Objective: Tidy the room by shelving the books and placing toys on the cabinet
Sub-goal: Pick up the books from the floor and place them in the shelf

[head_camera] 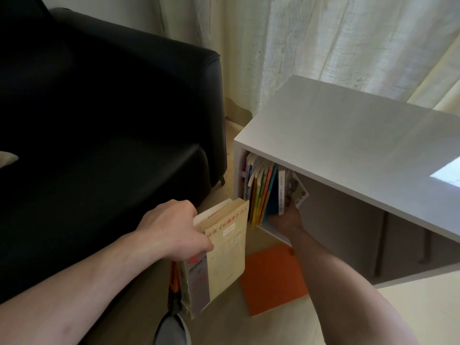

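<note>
A row of books (263,195) already stood in the cabinet (348,135). My right hand (286,215) gripped the end book; my left hand (174,227) clamped a stack (219,250). An orange book (271,277) remained on the floor; no toys visible.

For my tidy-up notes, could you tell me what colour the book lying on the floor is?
Orange; the book shows best in the head view.
</note>
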Demonstrator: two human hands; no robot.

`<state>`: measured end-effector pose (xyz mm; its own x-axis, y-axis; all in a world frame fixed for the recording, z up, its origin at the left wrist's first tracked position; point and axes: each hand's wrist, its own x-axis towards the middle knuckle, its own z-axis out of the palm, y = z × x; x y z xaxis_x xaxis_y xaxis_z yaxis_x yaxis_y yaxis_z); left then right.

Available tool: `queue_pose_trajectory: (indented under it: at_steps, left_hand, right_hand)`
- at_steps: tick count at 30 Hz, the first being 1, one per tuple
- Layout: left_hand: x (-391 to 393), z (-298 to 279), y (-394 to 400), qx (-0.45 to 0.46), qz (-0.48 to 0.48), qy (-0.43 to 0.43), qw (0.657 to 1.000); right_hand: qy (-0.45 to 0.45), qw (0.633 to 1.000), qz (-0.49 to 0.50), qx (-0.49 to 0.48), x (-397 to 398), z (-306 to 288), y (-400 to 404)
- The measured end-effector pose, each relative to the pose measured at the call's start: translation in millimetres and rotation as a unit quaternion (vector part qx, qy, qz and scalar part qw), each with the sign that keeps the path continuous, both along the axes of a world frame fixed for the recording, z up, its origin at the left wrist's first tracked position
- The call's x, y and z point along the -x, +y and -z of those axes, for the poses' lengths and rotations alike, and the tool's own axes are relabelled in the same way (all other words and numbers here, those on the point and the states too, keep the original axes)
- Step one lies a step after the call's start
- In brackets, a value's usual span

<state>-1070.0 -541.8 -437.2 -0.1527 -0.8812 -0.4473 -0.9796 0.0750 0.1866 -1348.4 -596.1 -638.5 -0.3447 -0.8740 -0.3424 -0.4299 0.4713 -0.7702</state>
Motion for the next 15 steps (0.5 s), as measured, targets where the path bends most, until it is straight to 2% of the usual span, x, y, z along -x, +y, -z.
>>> queue_pose_trajectory:
  at_steps: [8,12,15]
  left_hand:
    - [6.4,-5.8,7.3,0.011,0.029,0.0,1.0]
    - [10.3,-10.8,14.2,0.021,0.041,-0.008,0.999]
    - [13.5,-14.9,23.5,0.035,0.033,-0.016,0.999]
  right_hand:
    - [0.049,0.998,0.026,-0.017,2.7,-6.3,38.6]
    - [0.08,0.996,-0.033,-0.013,10.8,-18.0,72.5]
    - [0.105,0.994,-0.036,-0.018,19.6,-45.7,95.7]
